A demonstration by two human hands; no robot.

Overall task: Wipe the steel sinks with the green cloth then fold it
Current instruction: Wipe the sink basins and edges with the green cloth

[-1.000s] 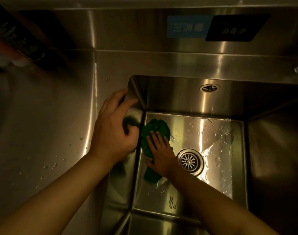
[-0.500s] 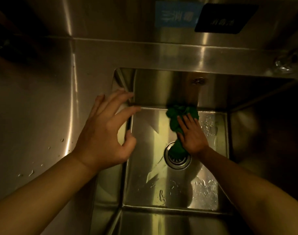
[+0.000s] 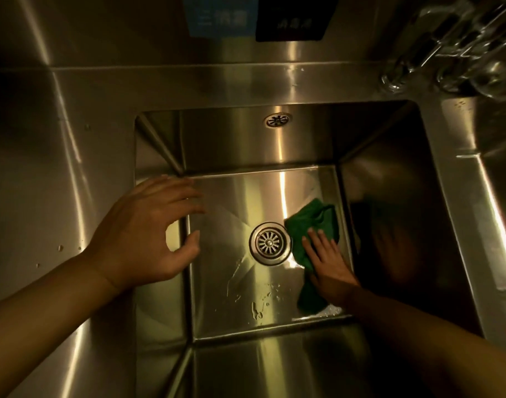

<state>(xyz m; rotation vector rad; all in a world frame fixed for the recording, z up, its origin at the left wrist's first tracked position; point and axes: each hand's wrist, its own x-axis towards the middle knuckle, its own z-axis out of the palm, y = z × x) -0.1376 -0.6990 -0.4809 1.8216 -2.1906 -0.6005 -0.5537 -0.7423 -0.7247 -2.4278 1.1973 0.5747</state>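
Cloth [image 3: 312,222] pressed flat on the floor of the steel sink [image 3: 246,142]

The right grip [image 3: 329,265] lies on the green cloth with fingers straight and side by side, pressing it down. The cloth is bunched, reaching past the fingertips and trailing back under the wrist, close to the sink's right wall. The drain [image 3: 269,243] sits just left of this grip. The left grip [image 3: 142,237] is over the sink's left edge, fingers loosely spread and curved, holding nothing.
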